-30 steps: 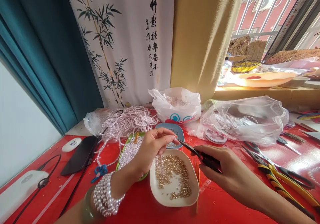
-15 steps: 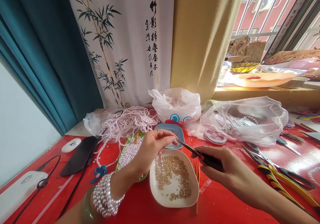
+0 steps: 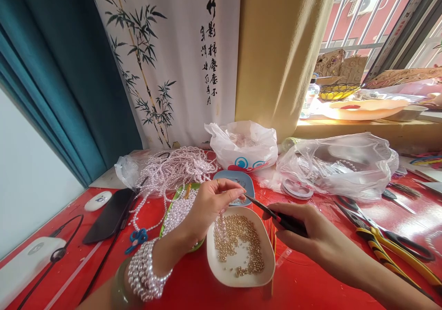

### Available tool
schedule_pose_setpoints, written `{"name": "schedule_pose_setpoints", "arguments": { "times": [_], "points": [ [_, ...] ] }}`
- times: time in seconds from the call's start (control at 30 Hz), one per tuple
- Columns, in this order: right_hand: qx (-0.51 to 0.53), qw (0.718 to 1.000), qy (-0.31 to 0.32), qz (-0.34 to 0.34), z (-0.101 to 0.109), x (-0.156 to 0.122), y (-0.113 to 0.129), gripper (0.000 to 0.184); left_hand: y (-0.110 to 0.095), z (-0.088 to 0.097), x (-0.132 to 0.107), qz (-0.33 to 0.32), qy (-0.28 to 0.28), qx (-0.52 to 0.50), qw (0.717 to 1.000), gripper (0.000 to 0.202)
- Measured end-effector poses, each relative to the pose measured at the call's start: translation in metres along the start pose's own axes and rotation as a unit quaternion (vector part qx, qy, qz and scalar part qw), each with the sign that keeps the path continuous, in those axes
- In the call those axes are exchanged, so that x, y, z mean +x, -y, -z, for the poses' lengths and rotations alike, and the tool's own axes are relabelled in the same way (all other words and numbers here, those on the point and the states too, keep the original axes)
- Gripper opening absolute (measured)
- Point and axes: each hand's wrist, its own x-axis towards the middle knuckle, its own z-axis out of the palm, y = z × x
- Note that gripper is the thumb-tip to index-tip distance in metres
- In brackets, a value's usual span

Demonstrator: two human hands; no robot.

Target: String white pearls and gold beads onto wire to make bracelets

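My left hand (image 3: 210,206) hovers over a white dish (image 3: 221,273) of small gold beads (image 3: 241,243); its fingertips pinch the top of a short string of pale pearls (image 3: 221,227) that hangs down into the dish. My right hand (image 3: 304,229) grips dark, thin-nosed pliers (image 3: 276,215). Their tip points left and meets the pinched fingertips of the left hand. Pearl bracelets and a green bangle ring my left wrist (image 3: 143,273).
Loose pearl strands (image 3: 172,167) and a green tray of pearls (image 3: 179,208) lie at the back left, beside a black phone (image 3: 110,213) and cables. Plastic bags (image 3: 338,162), a blue dish (image 3: 238,181), scissors and yellow-handled pliers (image 3: 390,250) sit on the red table (image 3: 304,282).
Almost nothing moves. My right hand and the pliers have shifted very slightly; the left hand keeps its pinch on the pearl string.
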Motion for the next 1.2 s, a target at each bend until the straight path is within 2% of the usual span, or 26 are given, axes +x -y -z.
{"name": "schedule_pose_setpoints", "arguments": {
  "times": [0.4, 0.63, 0.8, 1.0, 1.2],
  "points": [
    [0.017, 1.0, 0.003, 0.001, -0.001, 0.001, -0.003, 0.011, 0.002, -0.001, 0.002, -0.016, -0.001, 0.012, 1.0, 0.019],
    [0.021, 1.0, -0.001, 0.01, 0.001, 0.003, 0.004, 0.011, 0.003, 0.0, 0.002, -0.022, 0.013, 0.009, 1.0, 0.018],
    [0.031, 0.999, 0.013, -0.011, 0.005, 0.003, 0.003, 0.012, 0.003, 0.0, 0.002, -0.008, 0.027, 0.014, 1.0, 0.016],
    [0.031, 0.999, -0.004, -0.022, 0.007, 0.001, 0.001, 0.015, 0.0, 0.001, 0.001, -0.03, 0.012, 0.031, 0.999, 0.004],
    [0.026, 0.999, -0.015, -0.016, 0.011, 0.002, 0.012, 0.015, 0.001, 0.002, 0.0, -0.05, 0.012, 0.041, 0.998, 0.012]
  ]
}}
